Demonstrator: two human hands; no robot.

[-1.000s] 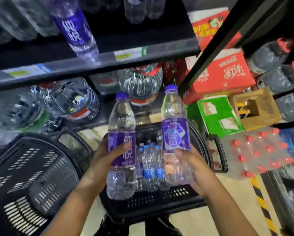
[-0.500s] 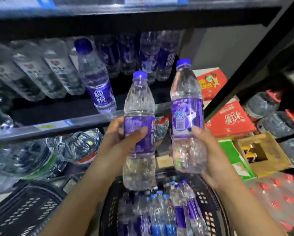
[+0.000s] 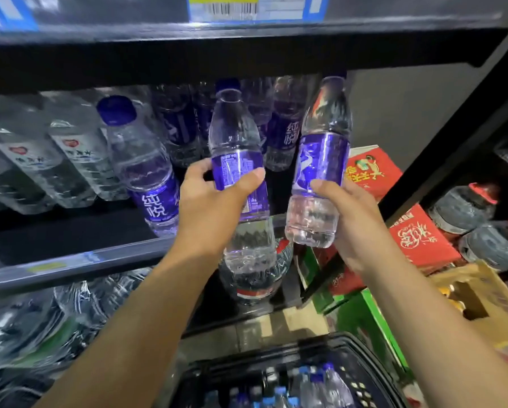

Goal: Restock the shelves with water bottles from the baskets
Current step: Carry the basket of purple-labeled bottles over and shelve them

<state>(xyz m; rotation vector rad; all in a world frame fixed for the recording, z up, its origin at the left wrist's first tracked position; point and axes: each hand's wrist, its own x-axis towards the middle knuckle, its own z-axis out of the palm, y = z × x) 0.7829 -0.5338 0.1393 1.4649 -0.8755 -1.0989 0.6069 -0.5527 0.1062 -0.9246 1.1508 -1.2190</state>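
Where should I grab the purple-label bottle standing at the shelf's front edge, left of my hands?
Grip the purple-label bottle round its label band, coming from the front over the shelf edge. It stands at the edge with its front bare; white-label bottles crowd its left.

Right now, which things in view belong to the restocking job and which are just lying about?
In the job: left hand gripping one purple-label bottle; right hand gripping a second bottle; basket of bottles below; shelf ahead.
Just lying about: red cartons; green carton; brown cardboard box; white-label bottles; large jugs below the shelf.
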